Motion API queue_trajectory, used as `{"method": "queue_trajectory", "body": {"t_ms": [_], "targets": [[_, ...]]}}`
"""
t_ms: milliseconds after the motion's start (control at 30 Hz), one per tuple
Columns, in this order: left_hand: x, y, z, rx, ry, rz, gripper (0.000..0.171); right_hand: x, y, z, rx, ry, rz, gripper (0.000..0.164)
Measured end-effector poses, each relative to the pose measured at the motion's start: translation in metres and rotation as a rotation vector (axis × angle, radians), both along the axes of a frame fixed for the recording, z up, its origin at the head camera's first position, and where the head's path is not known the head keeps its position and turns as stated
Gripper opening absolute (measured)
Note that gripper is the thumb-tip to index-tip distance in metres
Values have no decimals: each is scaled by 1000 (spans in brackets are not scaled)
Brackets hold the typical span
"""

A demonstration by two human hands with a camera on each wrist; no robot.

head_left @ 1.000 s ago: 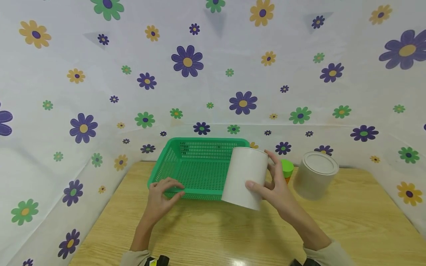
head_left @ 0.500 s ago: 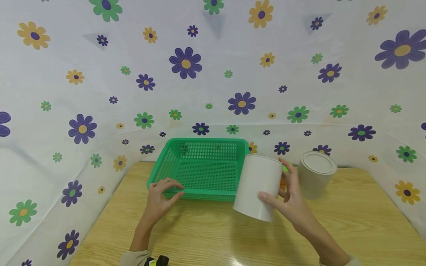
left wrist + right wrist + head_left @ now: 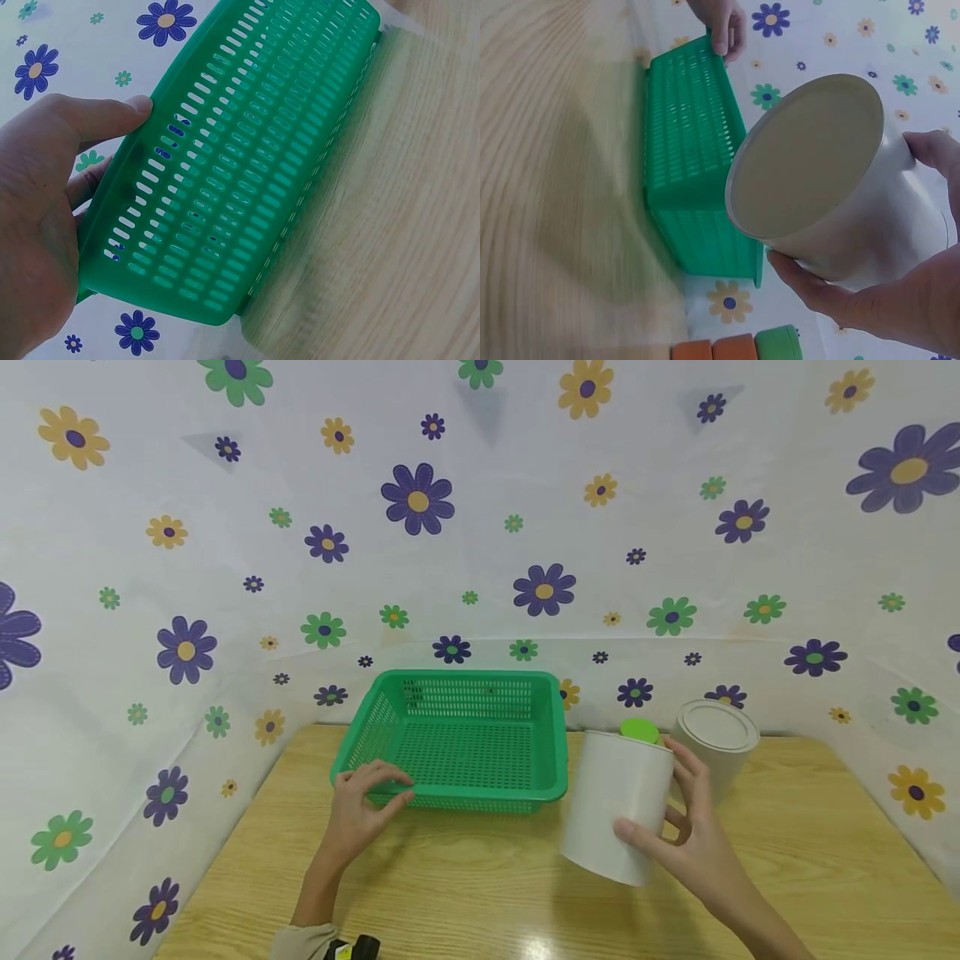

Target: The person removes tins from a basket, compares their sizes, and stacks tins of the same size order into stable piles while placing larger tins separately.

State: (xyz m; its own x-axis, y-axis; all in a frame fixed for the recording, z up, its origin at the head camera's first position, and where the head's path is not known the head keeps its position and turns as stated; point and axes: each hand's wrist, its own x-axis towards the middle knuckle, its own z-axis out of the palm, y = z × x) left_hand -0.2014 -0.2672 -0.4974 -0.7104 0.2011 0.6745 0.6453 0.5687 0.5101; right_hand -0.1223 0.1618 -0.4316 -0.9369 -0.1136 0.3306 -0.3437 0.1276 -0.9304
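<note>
My right hand (image 3: 697, 843) grips a white cylindrical can (image 3: 618, 806) above the table, tilted, thumb on its near side and fingers round its right side. Its flat, plain end (image 3: 810, 157) faces the right wrist camera. My left hand (image 3: 362, 806) holds the front rim of a green plastic basket (image 3: 555, 760) near its left corner. In the left wrist view the thumb lies on the rim of the basket (image 3: 247, 187), with fingers behind its wall. The basket stands on the table, and nothing is visible inside it.
A second white can (image 3: 716, 731) with a lid stands at the back right. Between the cans shows a green round top (image 3: 639, 730); in the right wrist view orange pieces (image 3: 735, 347) adjoin a green piece (image 3: 778, 343). Flower-printed sheeting (image 3: 480, 552) borders the wooden table (image 3: 465, 893).
My right hand has carried the white can right and toward me, away from the basket, uncovering the basket's right end. My left hand has stayed on the rim.
</note>
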Motion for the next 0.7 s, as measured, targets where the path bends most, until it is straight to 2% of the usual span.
{"method": "queue_trajectory", "body": {"t_ms": [400,700], "targets": [[-1,2,1,15,20,-11,24,16,29,-12,132,-23,-109,111],[0,2,2,11,9,-7,20,20,51,-28,216,-37,-160,115]]}}
